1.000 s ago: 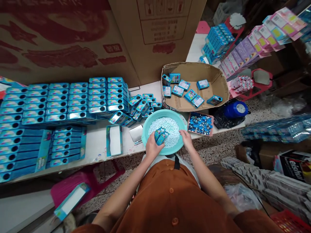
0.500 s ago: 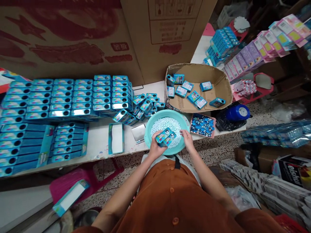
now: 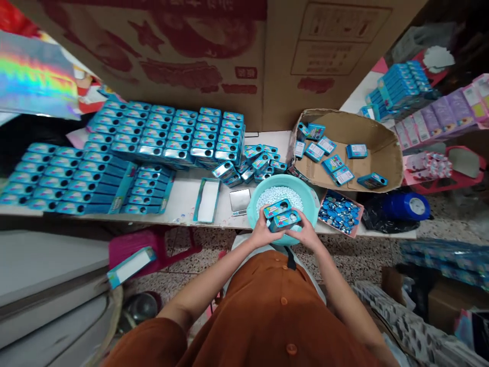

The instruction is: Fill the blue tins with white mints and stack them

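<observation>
Two small blue tins, a farther one (image 3: 275, 208) and a nearer one (image 3: 287, 218), are held side by side over a turquoise basin (image 3: 314, 196). Each has a round opening at its right end, with something whitish showing inside. My left hand (image 3: 263, 232) grips them from the left, fingers closed around the sides. My right hand (image 3: 306, 233) closes on their right end, and both thumbs lie along the near side. Beneath the tins, many small white pellets (image 3: 273, 195) lie in the basin.
A small scale (image 3: 240, 202) and a blue-edged tray (image 3: 208, 200) lie left of the basin. Stacked blue tins (image 3: 179, 135) line the table. To the right stand a cardboard box (image 3: 385, 148) with several tins and a shallow box of blue caps (image 3: 340, 211). A pink stool (image 3: 133, 242) stands below.
My right hand has come from the basin's right side onto the tins, which my left hand still holds. The view has swung to the left.
</observation>
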Motion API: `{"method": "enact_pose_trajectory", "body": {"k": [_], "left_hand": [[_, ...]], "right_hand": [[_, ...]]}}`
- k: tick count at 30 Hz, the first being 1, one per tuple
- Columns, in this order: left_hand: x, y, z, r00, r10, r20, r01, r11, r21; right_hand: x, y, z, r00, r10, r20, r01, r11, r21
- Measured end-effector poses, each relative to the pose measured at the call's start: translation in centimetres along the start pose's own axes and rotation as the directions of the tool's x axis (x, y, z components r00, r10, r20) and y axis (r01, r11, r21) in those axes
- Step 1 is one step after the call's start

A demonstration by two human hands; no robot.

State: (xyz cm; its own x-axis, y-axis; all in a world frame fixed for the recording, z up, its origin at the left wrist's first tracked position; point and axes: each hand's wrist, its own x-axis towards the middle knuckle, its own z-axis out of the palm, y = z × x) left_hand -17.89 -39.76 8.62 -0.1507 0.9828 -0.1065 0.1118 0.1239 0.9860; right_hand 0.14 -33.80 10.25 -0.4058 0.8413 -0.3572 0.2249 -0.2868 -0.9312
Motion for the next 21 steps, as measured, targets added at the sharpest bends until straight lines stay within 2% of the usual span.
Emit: {"method": "enact_pose_trajectory", "body": {"k": [3,6,9,11,13,15,17,19,21], "left_hand": [[0.0,0.8,-1.2,0.999,-0.022,0.033,0.026,0.992,-0.125],[0.2,1.9,-3.2,0.999,-0.019,0.041,0.027,0.979,-0.201],[0.4,3.2,-5.2,0.996,0.039,0.075,-0.021,0.973,-0.228],[0.4,3.9,-6.2,0.99,0.094,0.106,-0.062,0.961,-0.27],[0.4,4.2,-6.7,0.993,0.079,0.089,-0.054,0.965,-0.255],[0.1,4.2,-7.0,1.0,-0.004,-0.002,0.004,0.985,-0.171],[-0.2,3.9,-7.2,0.982,-0.069,-0.178,0.056,0.995,-0.079],[-0.7,3.3,-7.8,0.928,-0.076,-0.365,0.089,0.996,0.02],[-1.1,2.2,-8.7,0.861,-0.049,-0.506,0.132,0.983,0.13]], "right_hand": [[-0.1,0.5,1.5,1.0,0.018,-0.014,-0.018,1.0,-0.002],[-0.4,0.9,3.1,0.996,-0.043,-0.072,0.038,0.997,-0.064],[-0.7,1.0,4.0,0.975,-0.2,-0.099,0.177,0.964,-0.198],[-0.7,0.8,4.0,0.946,-0.322,-0.037,0.297,0.907,-0.298],[-0.7,0.6,3.8,0.912,-0.408,0.044,0.394,0.842,-0.369],[-0.7,0.5,3.5,0.891,-0.444,0.093,0.439,0.794,-0.419],[-0.8,0.6,3.2,0.888,-0.448,0.102,0.442,0.772,-0.456],[-1.2,1.2,2.6,0.894,-0.446,0.049,0.414,0.776,-0.476],[-1.9,2.2,1.6,0.896,-0.431,-0.112,0.33,0.812,-0.482]]}}
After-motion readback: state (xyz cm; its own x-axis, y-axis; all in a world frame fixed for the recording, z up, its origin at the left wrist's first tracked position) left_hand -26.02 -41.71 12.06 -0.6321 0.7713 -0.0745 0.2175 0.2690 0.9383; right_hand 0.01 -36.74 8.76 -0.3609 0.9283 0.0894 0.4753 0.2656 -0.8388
